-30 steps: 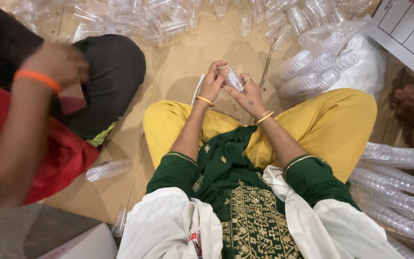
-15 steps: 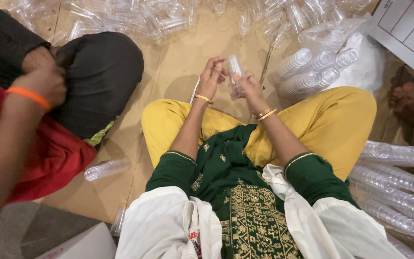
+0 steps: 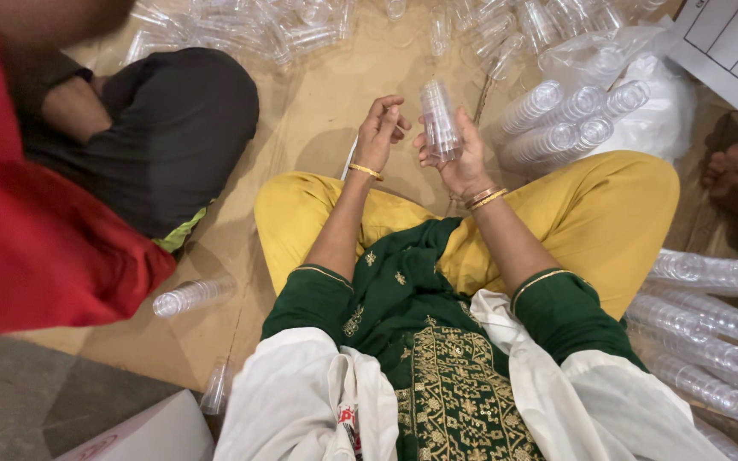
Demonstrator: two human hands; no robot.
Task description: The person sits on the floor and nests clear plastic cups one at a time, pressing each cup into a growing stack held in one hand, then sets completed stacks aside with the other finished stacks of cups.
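Holding clear cup stack (image 3: 439, 119) upright, right hand (image 3: 463, 158); left hand (image 3: 379, 132) loosely curled beside.

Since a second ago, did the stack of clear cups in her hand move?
Yes. The stack of clear cups now stands upright in the right hand, higher above the yellow trouser knee.
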